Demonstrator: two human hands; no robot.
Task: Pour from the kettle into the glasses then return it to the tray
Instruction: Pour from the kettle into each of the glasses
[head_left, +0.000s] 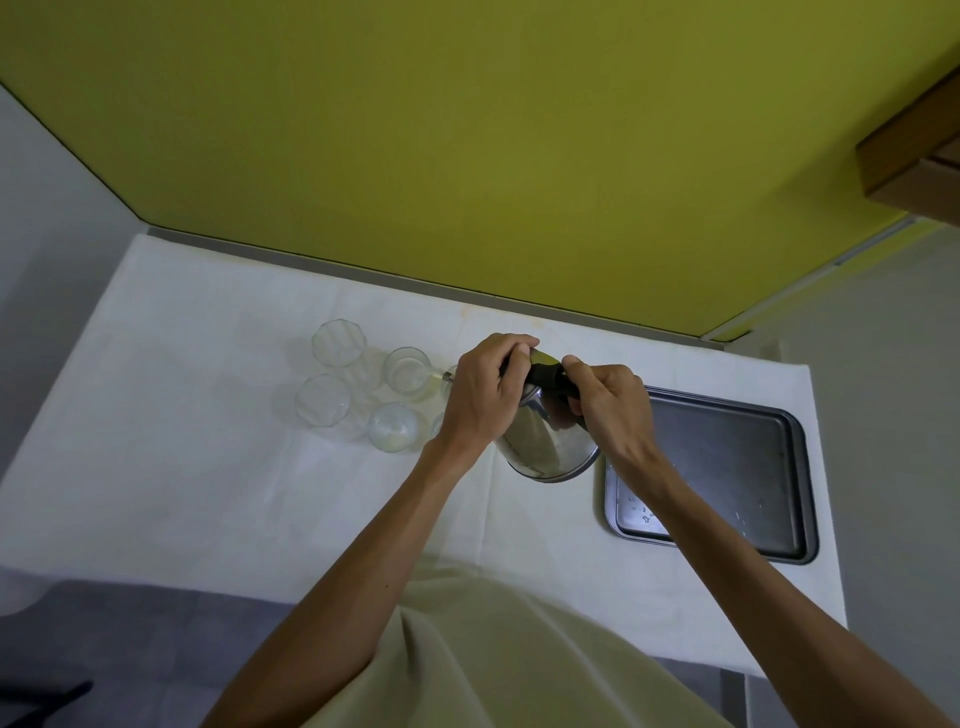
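Note:
A shiny steel kettle (545, 441) with a black handle is tilted to the left above the table, its spout over a clear glass (408, 375) into which a thin stream runs. My left hand (480, 395) presses on the kettle's top near the spout. My right hand (605, 405) grips the black handle. Several clear glasses stand in a cluster to the left: a faceted glass (338, 344), a low glass (322, 401) and another glass (394, 428) holding some liquid. Two more glasses are mostly hidden behind my left hand. The dark metal tray (779, 535) lies to the right, wet with droplets.
A white cloth (208, 467) covers the table, which butts against a yellow-green wall (467, 130). A wooden shelf corner (914, 166) juts out at upper right. The table's front edge runs just before my cream-coloured clothing (493, 649).

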